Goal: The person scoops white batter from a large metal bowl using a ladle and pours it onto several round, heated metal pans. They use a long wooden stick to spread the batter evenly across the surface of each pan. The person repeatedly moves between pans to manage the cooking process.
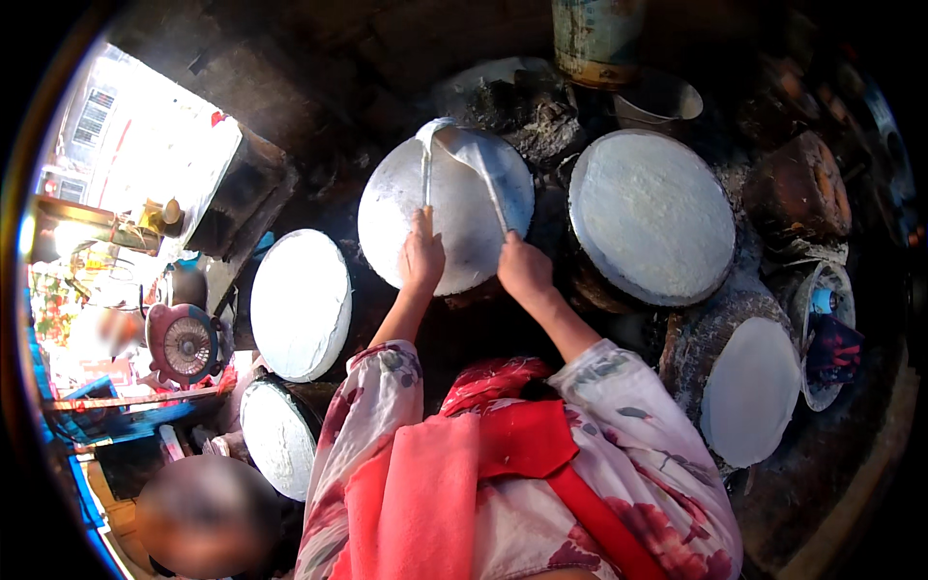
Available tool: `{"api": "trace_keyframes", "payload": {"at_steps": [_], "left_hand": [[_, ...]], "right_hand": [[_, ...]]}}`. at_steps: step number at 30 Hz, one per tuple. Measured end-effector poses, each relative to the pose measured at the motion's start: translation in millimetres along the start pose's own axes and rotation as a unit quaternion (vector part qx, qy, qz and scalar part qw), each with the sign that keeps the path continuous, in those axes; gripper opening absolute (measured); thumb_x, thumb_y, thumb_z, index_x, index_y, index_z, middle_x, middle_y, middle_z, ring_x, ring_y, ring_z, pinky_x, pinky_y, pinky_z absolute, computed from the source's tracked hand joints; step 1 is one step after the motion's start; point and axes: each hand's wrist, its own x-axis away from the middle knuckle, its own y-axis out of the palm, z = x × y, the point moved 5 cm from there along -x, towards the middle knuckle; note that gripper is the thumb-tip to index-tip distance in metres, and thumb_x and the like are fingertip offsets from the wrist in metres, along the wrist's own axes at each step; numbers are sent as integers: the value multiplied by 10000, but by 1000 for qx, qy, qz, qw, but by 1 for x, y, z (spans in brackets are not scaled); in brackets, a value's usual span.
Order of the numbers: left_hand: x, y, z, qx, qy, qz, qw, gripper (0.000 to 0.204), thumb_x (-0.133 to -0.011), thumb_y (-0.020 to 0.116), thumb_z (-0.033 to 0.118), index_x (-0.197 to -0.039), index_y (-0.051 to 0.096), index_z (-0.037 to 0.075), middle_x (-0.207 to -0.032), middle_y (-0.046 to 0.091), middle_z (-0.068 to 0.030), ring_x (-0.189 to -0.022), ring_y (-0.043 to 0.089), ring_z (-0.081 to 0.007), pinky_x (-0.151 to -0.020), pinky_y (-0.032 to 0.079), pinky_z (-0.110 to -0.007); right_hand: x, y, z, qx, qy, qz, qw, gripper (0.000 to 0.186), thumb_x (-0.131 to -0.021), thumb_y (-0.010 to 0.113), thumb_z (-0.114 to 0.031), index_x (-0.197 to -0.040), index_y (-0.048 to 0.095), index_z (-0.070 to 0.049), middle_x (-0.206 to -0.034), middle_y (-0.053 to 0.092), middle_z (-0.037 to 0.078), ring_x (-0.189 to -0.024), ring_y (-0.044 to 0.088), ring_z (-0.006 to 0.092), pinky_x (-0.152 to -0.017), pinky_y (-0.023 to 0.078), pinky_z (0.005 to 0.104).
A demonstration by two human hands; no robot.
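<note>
My left hand (421, 253) is closed round the handle of a thin upright stick (426, 184) over the round metal griddle (389, 217) in the middle. My right hand (524, 266) grips a second slender stick (499, 215), slanting up to the left. A thin white sheet (452, 140) hangs folded at the far ends of the sticks, above the back of that griddle, trailing along the right one. Whether it touches the metal I cannot tell.
Round griddles with white layers stand left (300, 300), lower left (275, 435), right (650, 213) and lower right (749, 387). Behind are a tall bucket (599, 39) and a metal bowl (657, 101). A fan (184, 343) and a blurred person (208, 512) are at left.
</note>
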Motion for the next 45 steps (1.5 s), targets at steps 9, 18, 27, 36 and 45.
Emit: {"api": "trace_keyframes", "payload": {"at_steps": [9,18,27,36,45], "left_hand": [[7,-29,-35,-36,-17,14,999,625,-809,621,162,-1365,350,70,-989,619,-241,-926,601,-397,-791,467,-440],[39,-61,-68,1,-91,-2,996,636,-805,663,208,-1356,379,65,-1069,607,-257,-971,606,-391,-814,481,-423],[106,-86,-93,214,-219,-44,951,636,-794,674,195,-1330,383,12,-1027,608,-267,-941,616,-386,-785,497,-419],[151,-115,-85,212,-232,-27,949,629,-831,646,232,-1367,365,59,-1073,604,-216,-983,614,-300,-853,461,-344],[181,-109,-101,275,-107,107,949,480,-870,618,159,-1313,449,84,-978,606,-63,-849,586,-130,-755,484,-267]], "right_hand": [[-22,19,-36,82,-60,-91,991,234,-853,434,-146,-1008,535,-3,-778,650,219,-759,644,384,-674,509,474],[-21,24,-44,150,-149,-94,973,240,-831,440,-115,-996,555,16,-761,655,219,-737,663,358,-668,524,436],[-48,11,-47,163,-158,-147,963,223,-863,409,-138,-991,564,-43,-857,649,229,-840,633,392,-756,498,465],[-92,-7,-18,256,-200,-82,942,168,-862,448,-142,-968,514,-29,-775,651,210,-771,645,379,-704,495,489],[-87,-20,-31,235,-276,-102,926,269,-883,487,-185,-1112,531,-49,-781,647,197,-748,624,391,-672,482,503]]}}
